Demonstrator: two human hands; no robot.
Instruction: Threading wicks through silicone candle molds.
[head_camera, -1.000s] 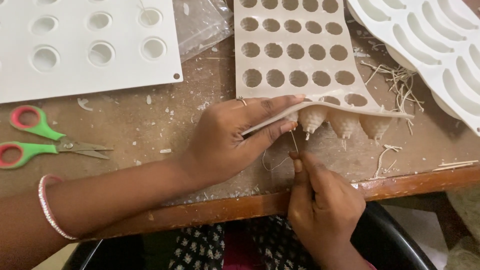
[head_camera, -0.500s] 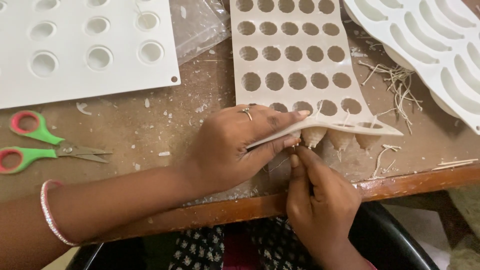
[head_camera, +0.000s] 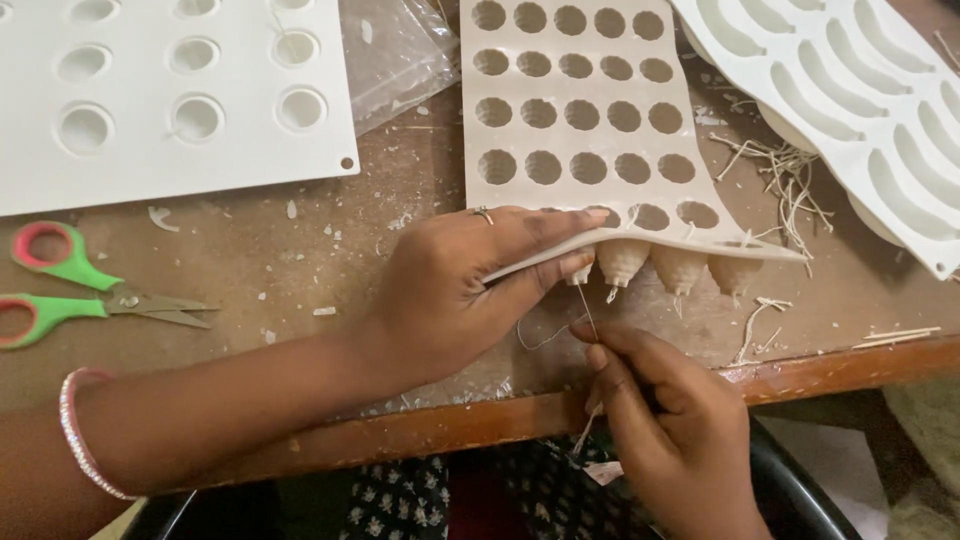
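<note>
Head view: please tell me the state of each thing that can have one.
Mould with small round holes: front edge lifted and bent up.
Left hand: grips that edge.
Right hand: pinches a thin wick under the mould.
Scissors: closed, flat on table.
Mould with large holes: flat, cavities empty.
</note>
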